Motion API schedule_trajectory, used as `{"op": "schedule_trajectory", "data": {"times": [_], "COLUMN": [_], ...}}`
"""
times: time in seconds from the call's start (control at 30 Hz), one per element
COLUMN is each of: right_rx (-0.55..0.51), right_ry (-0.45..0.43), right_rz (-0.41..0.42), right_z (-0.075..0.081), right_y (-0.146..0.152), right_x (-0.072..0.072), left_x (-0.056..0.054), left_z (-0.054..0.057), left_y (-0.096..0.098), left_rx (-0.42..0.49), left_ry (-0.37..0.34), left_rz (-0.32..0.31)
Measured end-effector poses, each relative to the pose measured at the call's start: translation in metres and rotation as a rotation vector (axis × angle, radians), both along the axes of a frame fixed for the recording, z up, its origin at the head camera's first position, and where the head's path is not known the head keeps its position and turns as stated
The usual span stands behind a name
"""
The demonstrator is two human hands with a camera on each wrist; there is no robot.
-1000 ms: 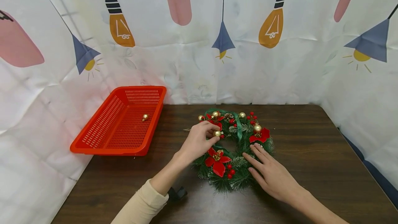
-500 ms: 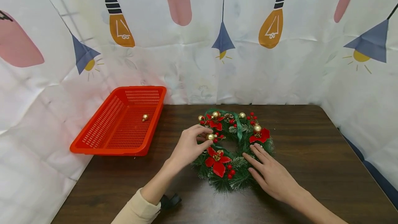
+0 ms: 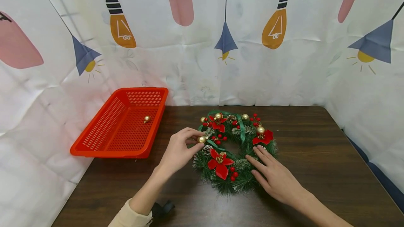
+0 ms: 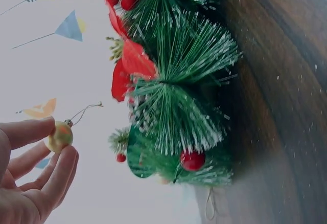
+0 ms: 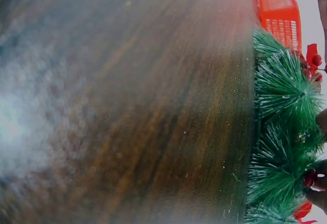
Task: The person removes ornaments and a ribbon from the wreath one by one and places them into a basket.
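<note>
My left hand [image 3: 180, 150] pinches a small gold Christmas bauble [image 3: 201, 139] between thumb and fingertips, at the left side of a green wreath [image 3: 243, 181]. In the left wrist view a thin string loop [image 4: 86, 110] trails from the cap of the gold bauble [image 4: 60, 136], held apart from the greenery. The wreath lies on the table and carries red poinsettias [image 3: 220, 164], red berries, pinecones, a green ribbon [image 3: 242, 132] and several gold baubles. With its fingers spread, my right hand [image 3: 274, 176] rests on the wreath's right side.
A red plastic basket [image 3: 113, 152] stands at the left back of the dark wooden table [image 3: 315, 157], with one gold bauble [image 3: 147, 118] inside. A white curtain [image 3: 195, 69] printed with lamps hangs behind the table.
My left hand has drawn the gold bauble leftward from over the wreath to its left edge, uncovering red berries and a pinecone. My right hand has stayed in place.
</note>
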State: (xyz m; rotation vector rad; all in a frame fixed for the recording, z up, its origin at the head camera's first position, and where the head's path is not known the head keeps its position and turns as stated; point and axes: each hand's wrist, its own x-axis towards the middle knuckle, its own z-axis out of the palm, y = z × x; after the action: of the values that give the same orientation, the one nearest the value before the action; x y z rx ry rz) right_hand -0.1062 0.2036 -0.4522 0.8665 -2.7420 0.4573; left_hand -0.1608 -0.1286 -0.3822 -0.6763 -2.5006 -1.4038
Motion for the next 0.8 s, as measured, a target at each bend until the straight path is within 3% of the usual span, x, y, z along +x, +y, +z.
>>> {"op": "schedule_trajectory", "data": {"times": [0.43, 0.8], "right_rx": [0.000, -0.001], "right_ry": [0.003, 0.008], "right_rz": [-0.001, 0.003], "right_z": [-0.001, -0.001], "right_y": [0.000, 0.000], "right_x": [0.000, 0.001], "left_x": [-0.004, -0.010], "left_z": [0.004, 0.009], "left_y": [-0.031, -0.058], "left_rx": [0.044, 0.073], "left_ry": [0.011, -0.007], "left_rz": [0.073, 0.179]}}
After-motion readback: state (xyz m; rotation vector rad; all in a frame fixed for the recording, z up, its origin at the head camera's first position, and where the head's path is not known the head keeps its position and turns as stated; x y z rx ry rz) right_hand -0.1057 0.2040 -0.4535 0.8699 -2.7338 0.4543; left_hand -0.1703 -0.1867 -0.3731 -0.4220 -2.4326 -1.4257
